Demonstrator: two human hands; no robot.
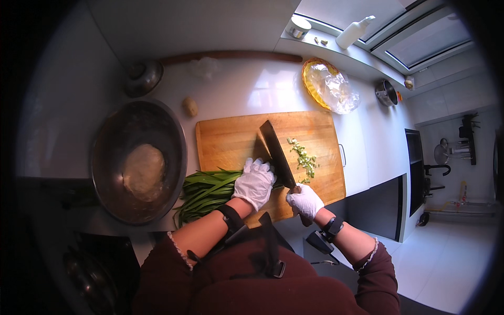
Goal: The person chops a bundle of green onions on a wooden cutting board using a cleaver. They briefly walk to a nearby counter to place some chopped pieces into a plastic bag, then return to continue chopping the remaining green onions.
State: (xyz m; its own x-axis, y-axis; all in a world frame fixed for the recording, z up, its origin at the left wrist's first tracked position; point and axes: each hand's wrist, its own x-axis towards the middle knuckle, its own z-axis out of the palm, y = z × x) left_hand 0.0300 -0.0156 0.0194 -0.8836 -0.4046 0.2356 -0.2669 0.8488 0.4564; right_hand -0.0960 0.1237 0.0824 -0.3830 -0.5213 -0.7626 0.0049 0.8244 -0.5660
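Observation:
My gloved left hand point(256, 182) presses on a bunch of long green leaves, likely Chinese chives point(210, 189), holding it against a wooden cutting board point(232, 138). The leafy ends hang past the board's left side. In my gloved right hand point(306, 201) is the handle of a cleaver point(278, 153). Its dark, broad blade stands on edge just right of my left fingertips and points toward the far side of the board. Chopped green and white pieces point(305, 159) lie scattered to the right of the blade. The cut end of the bunch is mostly hidden by the blade.
To the left, a large metal bowl point(179, 130) holds a lump of dough point(145, 172). Behind it are an upturned metal bowl point(145, 80), a potato-like tuber point(189, 106) and a wooden rolling pin point(232, 57). A yellow basket point(311, 92) with clear plastic and a pot point(386, 93) stand back right.

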